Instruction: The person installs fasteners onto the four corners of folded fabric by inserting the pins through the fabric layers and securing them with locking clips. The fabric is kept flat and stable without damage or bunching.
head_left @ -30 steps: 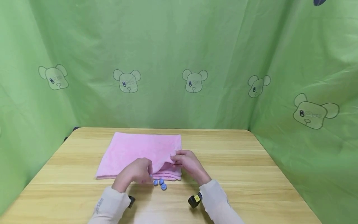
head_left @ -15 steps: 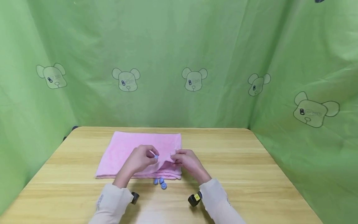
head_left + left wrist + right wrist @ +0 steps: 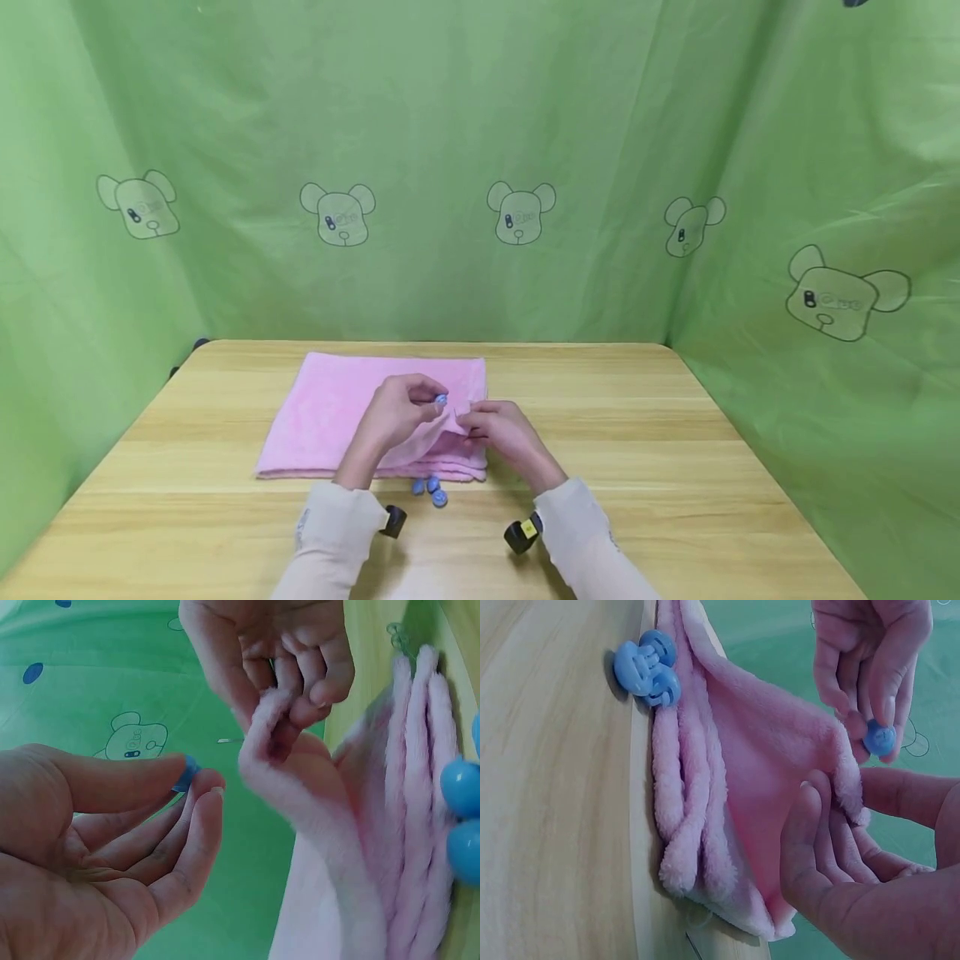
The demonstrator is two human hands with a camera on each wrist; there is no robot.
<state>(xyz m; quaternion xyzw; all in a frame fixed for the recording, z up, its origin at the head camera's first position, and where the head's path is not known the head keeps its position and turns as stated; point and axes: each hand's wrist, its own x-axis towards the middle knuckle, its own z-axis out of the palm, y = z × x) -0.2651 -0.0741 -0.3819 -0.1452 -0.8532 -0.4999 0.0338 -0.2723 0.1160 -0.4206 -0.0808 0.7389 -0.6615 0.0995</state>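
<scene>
My left hand [image 3: 393, 410] pinches a small blue plastic clip [image 3: 880, 738] with a rounded head between thumb and fingertips, just above the pink towel [image 3: 330, 417]. My right hand [image 3: 508, 433] pinches the lifted near-right corner of that towel, so its upper layer stands away from the folded layers [image 3: 420, 802] beneath. A thin metal-looking tip [image 3: 229, 740] pokes out beside the right fingers; what it belongs to is hidden. The held clip is close to the raised corner but apart from it. Several similar blue clips [image 3: 645, 669] lie together at the towel's front edge.
The folded towel lies flat on a wooden table [image 3: 637, 467]. Green curtains [image 3: 435, 108] printed with bear heads stand along the back and both sides. Each wrist wears a small black camera [image 3: 519, 536].
My left hand has lifted a blue clip from the front edge and carried it up and right, toward the raised towel corner. My right hand keeps its grip in the same place.
</scene>
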